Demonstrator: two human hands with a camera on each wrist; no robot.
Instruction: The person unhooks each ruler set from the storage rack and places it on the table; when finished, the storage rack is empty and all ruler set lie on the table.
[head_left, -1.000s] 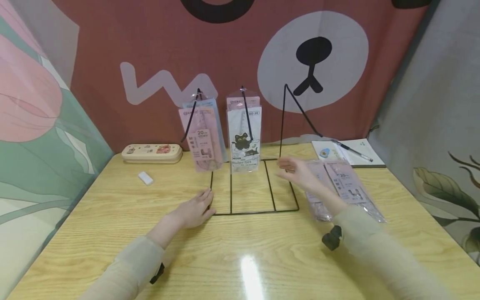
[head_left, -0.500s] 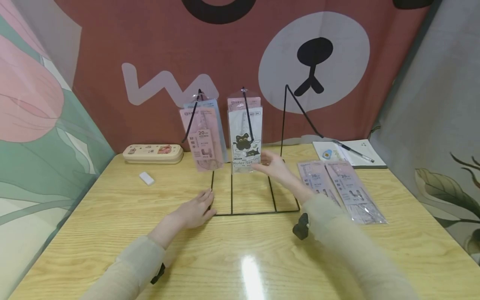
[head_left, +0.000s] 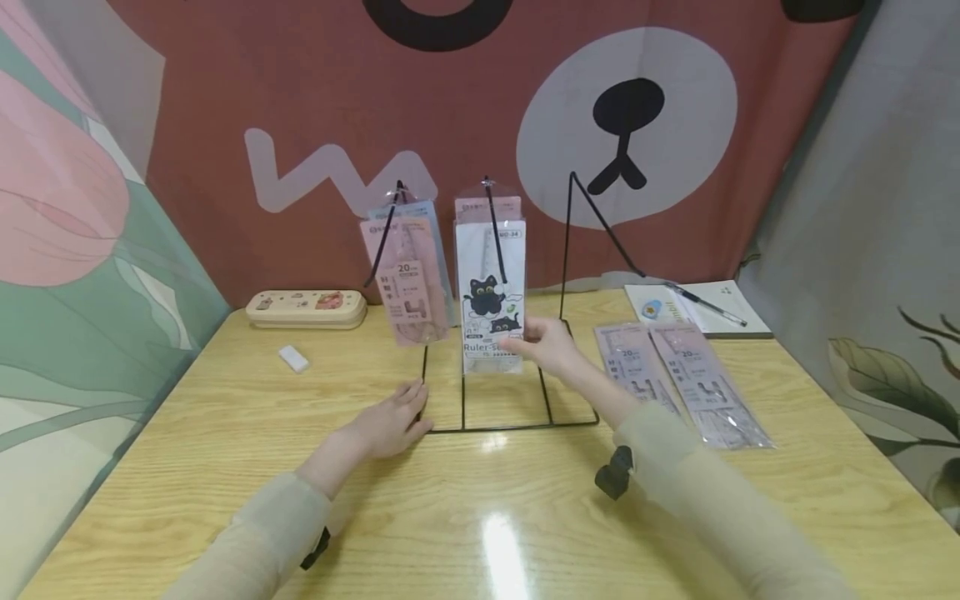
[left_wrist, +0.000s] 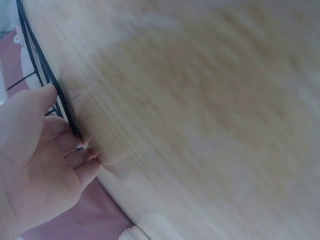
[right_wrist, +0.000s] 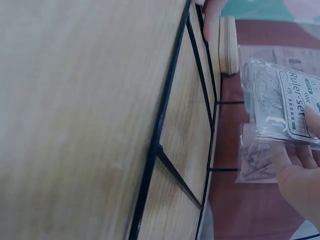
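A black wire display rack (head_left: 525,427) stands on the table with hooks on tall uprights. My left hand (head_left: 390,418) grips its front left corner; in the left wrist view, thumb and fingers (left_wrist: 82,172) lie either side of the wire. My right hand (head_left: 551,346) pinches the lower right edge of a white ruler set (head_left: 491,279) with black cats, thumb in front and fingers behind. That pack hangs from the middle hook in front of a pink pack (head_left: 487,207). A pink ruler set (head_left: 408,279) hangs on the left hook, a blue pack (head_left: 441,250) behind it.
Two pink ruler sets (head_left: 705,379) lie on the table at right. Behind them is a notebook (head_left: 731,300) with a pen (head_left: 705,302). A pencil case (head_left: 306,308) and a white eraser (head_left: 293,358) lie at left. The right hook (head_left: 607,225) holds nothing.
My right hand has moved left from the right upright to the white ruler set and taken hold of it. The pack's lower end has swung toward me. My left hand stays put.
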